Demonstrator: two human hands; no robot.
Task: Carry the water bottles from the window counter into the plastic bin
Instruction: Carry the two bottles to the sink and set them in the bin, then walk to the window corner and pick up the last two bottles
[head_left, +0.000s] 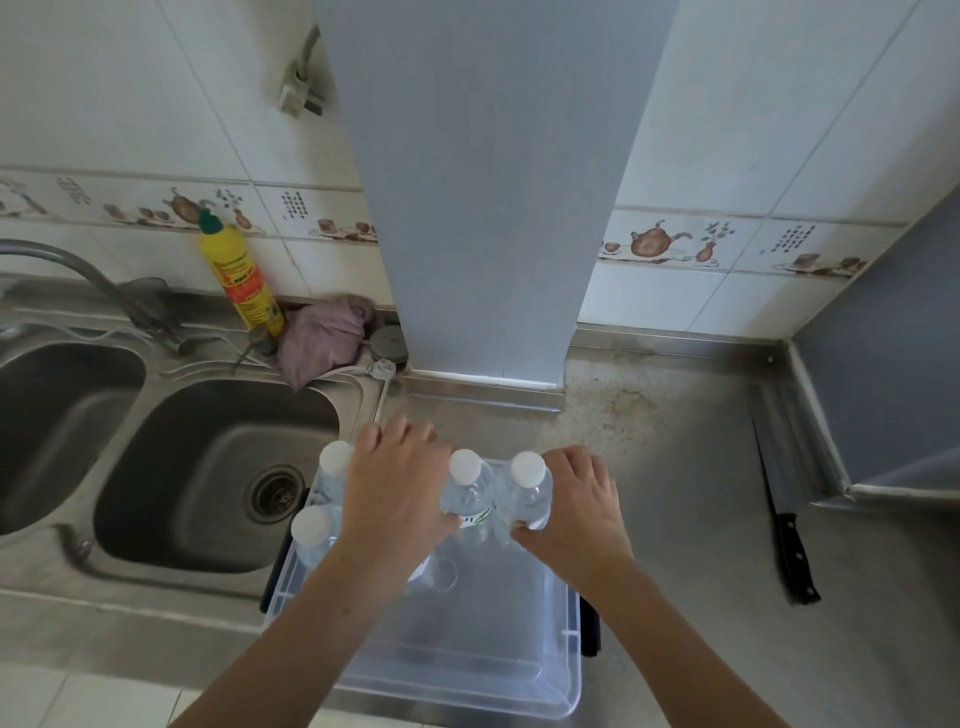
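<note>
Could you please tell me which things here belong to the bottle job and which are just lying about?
Job: water bottles, plastic bin, left hand, right hand.

Lying about: yellow detergent bottle, purple cloth, knife, sink.

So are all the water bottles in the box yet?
Nearly, by the look of it. Two capped bottles already stand at the clear plastic bin's left side. The left hand and right hand are each lowering another bottle into it. No window counter shows here, so I cannot tell if more bottles wait.

white-capped bottles (524, 488), yellow detergent bottle (244, 280)
</note>
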